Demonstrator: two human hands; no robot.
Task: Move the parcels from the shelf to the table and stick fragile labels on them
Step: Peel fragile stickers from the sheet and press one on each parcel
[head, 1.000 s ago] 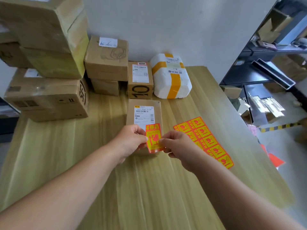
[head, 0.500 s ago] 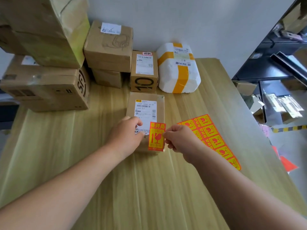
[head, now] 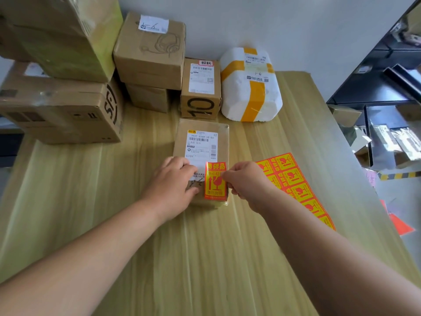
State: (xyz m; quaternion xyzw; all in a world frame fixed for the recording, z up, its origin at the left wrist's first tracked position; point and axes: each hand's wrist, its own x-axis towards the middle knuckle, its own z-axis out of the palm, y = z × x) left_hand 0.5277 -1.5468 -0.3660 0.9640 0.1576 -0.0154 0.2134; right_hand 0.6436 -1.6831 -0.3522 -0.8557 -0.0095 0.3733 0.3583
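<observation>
- The flat parcel (head: pixel 201 142) lies mid-frame on the table (head: pixel 136 258).
- Left hand (head: pixel 172 183) rests open and flat, pinning it.
- Right hand (head: pixel 245 182) pinches the fragile label (head: pixel 215 181) at its right edge.
- Best to lay it square, then smooth outward to avoid wrinkles.
- Spare label sheet (head: pixel 296 185) waits at right.

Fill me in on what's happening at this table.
A person is labelling parcels. The left hand presses down on a flat brown parcel lying on the wooden table, while the right hand pinches the edge of a red and yellow fragile label and lays it on the parcel's near right corner. A sheet of spare labels lies to the right. More boxes and a white taped parcel stand against the wall.
</observation>
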